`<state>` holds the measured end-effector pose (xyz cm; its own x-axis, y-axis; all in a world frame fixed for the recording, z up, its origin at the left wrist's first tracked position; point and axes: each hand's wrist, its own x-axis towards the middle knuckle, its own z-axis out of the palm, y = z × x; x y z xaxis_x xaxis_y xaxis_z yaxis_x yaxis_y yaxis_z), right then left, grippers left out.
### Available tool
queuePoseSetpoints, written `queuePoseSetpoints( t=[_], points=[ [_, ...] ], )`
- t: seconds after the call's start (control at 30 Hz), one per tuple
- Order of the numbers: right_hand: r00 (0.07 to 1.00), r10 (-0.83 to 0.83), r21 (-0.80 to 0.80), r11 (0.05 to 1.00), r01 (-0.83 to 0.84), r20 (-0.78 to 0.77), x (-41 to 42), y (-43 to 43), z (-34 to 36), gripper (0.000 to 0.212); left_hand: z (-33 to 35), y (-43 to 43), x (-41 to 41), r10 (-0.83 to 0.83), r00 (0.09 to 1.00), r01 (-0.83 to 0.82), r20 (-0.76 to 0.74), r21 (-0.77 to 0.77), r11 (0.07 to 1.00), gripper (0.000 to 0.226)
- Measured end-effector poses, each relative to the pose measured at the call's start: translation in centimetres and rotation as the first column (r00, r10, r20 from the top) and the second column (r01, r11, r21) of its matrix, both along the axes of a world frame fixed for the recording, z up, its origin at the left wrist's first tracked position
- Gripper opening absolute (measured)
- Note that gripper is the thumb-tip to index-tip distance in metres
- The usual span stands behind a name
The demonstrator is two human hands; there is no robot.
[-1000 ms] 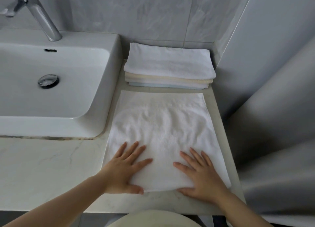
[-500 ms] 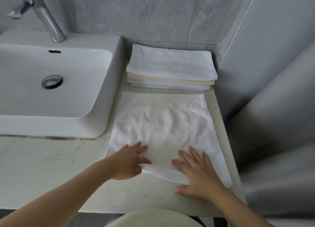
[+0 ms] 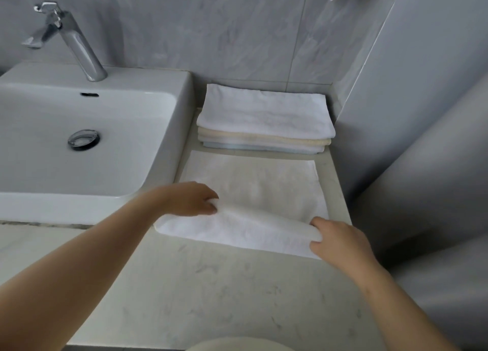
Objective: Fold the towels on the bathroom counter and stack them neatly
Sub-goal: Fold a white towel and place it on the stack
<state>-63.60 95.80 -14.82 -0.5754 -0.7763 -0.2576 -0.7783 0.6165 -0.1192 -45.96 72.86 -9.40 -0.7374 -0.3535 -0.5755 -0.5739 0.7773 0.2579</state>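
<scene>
Where the white towel lies at the centre of the frame, we see it spread on the pale marbled table. Its far part is flat, and its near part is lifted into a ridge that runs between the two hands. From that ridge a strip of cloth slopes down toward the lower edge of the frame, and its lower left corner touches the table. We note that the left hand, entering from the lower left, curls its fingers round the left end of the ridge and grips the cloth. The right hand, entering from the lower right, pinches the right end of the ridge between thumb and curled fingers. Above the towel in the frame, just beside its far edge and against the grey tiled wall, we find a stack of folded towels, with a white one on top and cream and pale blue layers beneath. At the left of the frame stands a white sink with a chrome faucet and a round drain; its right wall lies just beside the towel's left edge. A pale rounded object, cut off by the lower edge, cannot be identified.
</scene>
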Motion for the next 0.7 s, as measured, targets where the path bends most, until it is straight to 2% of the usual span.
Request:
queuePoseSetpoints(
  t=[0.1, 0.17, 0.2, 0.27, 0.37, 0.43, 0.53, 0.7],
  points=[
    [0.993, -0.117, -0.060, 0.991, 0.116, -0.014, -1.4, -0.1, 0.5, 0.018, 1.0, -1.6, -0.4, -0.038, 0.999, 0.038, 0.001, -0.051, 0.998, 0.032],
    [0.976, -0.205, -0.140, 0.967, 0.213, 0.071, -2.2, -0.2, 1.1, 0.020, 1.4, -2.9, -0.7, -0.067, 0.997, 0.065, -0.028, -0.064, 0.996, 0.018],
    [0.959, -0.240, -0.195, 0.944, 0.266, 0.148, -2.6, -0.3, 1.3, 0.020, 1.6, -3.6, -0.9, -0.065, 0.997, 0.062, -0.048, -0.069, 0.996, 0.021],
    [0.916, -0.276, -0.329, 0.870, 0.367, 0.290, -3.4, -0.6, 1.8, 0.017, 2.0, -4.7, -1.4, -0.048, 0.995, 0.040, -0.091, -0.084, 0.996, 0.021],
    [0.819, -0.274, -0.482, 0.697, 0.530, 0.504, -4.0, -1.7, 2.6, 0.008, 2.6, -6.1, -2.3, -0.041, 0.986, 0.015, -0.164, -0.158, 0.987, 0.026],
    [0.733, -0.258, -0.507, 0.580, 0.638, 0.629, -4.2, -2.6, 2.9, 0.011, 2.7, -7.1, -2.9, -0.033, 0.980, -0.010, -0.197, -0.216, 0.976, 0.031],
    [0.626, -0.226, -0.481, 0.467, 0.742, 0.746, -4.7, -4.0, 2.7, 0.014, 1.9, -8.3, -3.9, -0.008, 0.977, -0.052, -0.211, -0.276, 0.960, 0.030],
    [0.546, -0.238, -0.413, 0.437, 0.799, 0.803, -6.5, -6.6, 1.6, 0.009, 0.7, -9.8, -5.8, 0.012, 0.975, -0.089, -0.223, -0.337, 0.937, 0.023]
  ],
)
